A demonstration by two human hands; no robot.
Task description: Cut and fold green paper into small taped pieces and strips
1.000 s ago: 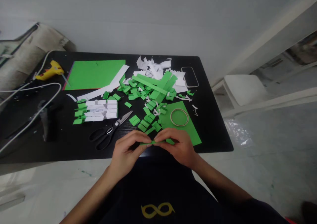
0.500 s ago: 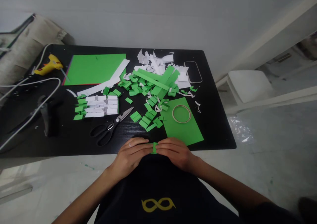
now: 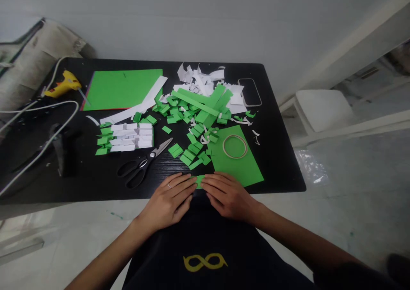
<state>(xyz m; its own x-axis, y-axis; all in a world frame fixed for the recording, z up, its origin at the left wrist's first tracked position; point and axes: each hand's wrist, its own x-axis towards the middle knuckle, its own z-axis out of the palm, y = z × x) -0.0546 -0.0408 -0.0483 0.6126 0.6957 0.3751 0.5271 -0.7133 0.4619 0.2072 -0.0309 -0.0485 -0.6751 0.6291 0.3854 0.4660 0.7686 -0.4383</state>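
At the table's near edge lies a green paper strip [image 3: 199, 181], mostly hidden under my fingers, with only a short middle part showing. My left hand [image 3: 173, 198] grips its left end, fingers close together on top. My right hand [image 3: 226, 194] grips the right end the same way. Black-handled scissors [image 3: 141, 165] rest with blades parted, left of the hands. Just beyond my fingers are several folded green paper pieces [image 3: 192, 151]. A green sheet [image 3: 237, 172] with a tape roll [image 3: 235, 156] on it lies beside my right hand.
On the black table [image 3: 282, 170], white scraps [image 3: 205, 78] and green strips [image 3: 221, 95] are heaped at the back. A white-and-green folded paper block [image 3: 131, 137] sits left, near a yellow glue gun [image 3: 65, 84], a cable [image 3: 75, 106] and green sheets [image 3: 124, 89]. A phone [image 3: 251, 92] lies back right.
Both hands have moved slightly forward with the green strip, from the table's edge onto its top. More of the strip shows between my fingers, which now lie flatter.
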